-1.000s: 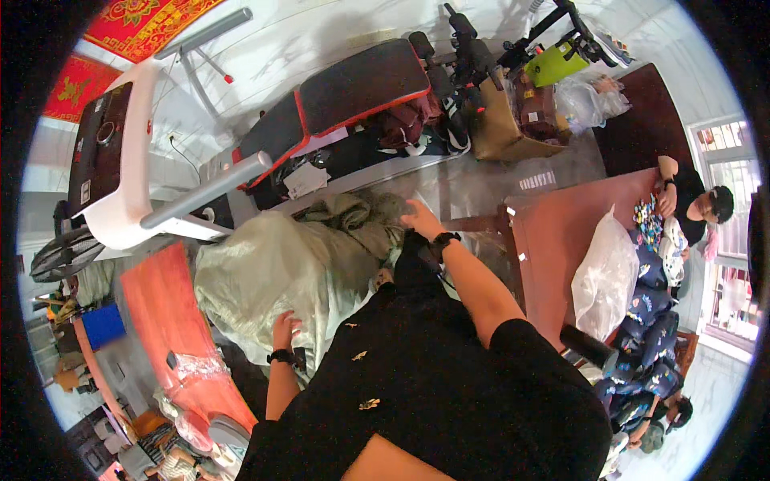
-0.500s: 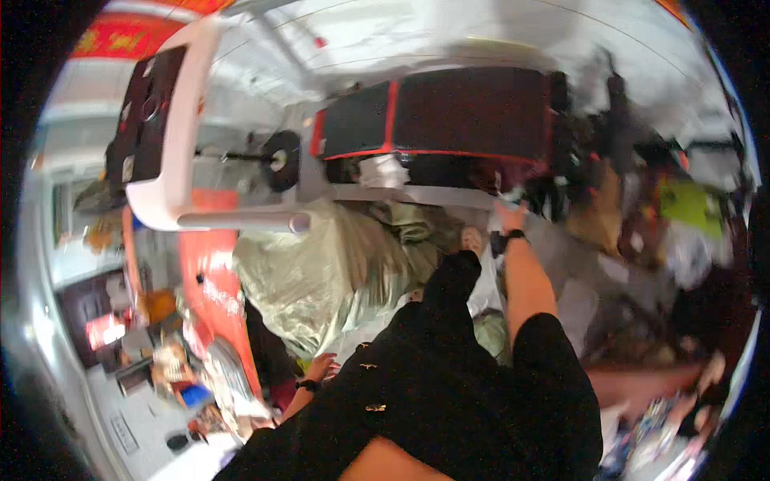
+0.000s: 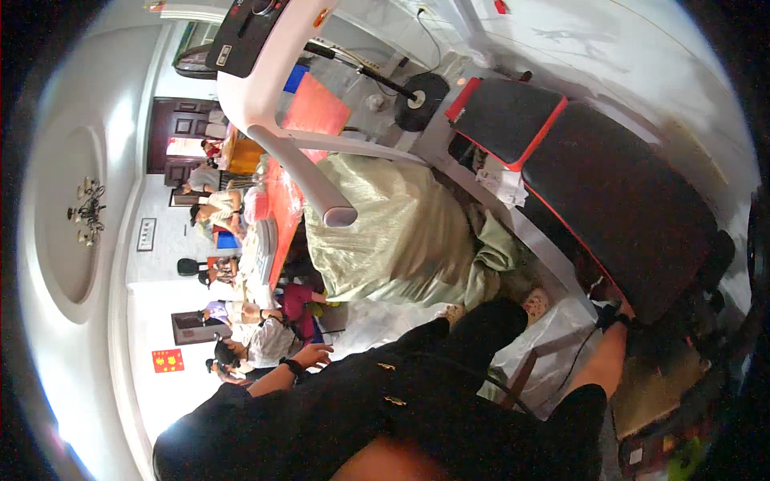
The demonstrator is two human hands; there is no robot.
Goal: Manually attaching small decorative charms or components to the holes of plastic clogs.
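The left hand (image 3: 313,355) has its fingers loosely spread and slightly bent, with nothing between them; a dark band (image 3: 293,369) circles the wrist just behind. The right hand (image 3: 625,309) is at the lower edge of a padded bench (image 3: 626,200); its fingers are lost in shadow there, so whether they are apart or closed on something cannot be told, nor whether they touch the bench.

The bench extends up and to the left from the right fingers: two black pads, smooth and flat, with red edging. Crumpled white papers (image 3: 501,180) lie under its smaller pad, farther up and left of those fingers. A pale green, creased, sheeny sack (image 3: 385,228) bulges between the two hands, above and right of the left fingers.

Well left of the left fingers, a red square sign (image 3: 168,361) bears gold characters, and above it hangs a framed plaque (image 3: 146,235) with dark ones. Farther up, a treadmill console (image 3: 245,34) carries a pale label (image 3: 224,54), its print too small to read.
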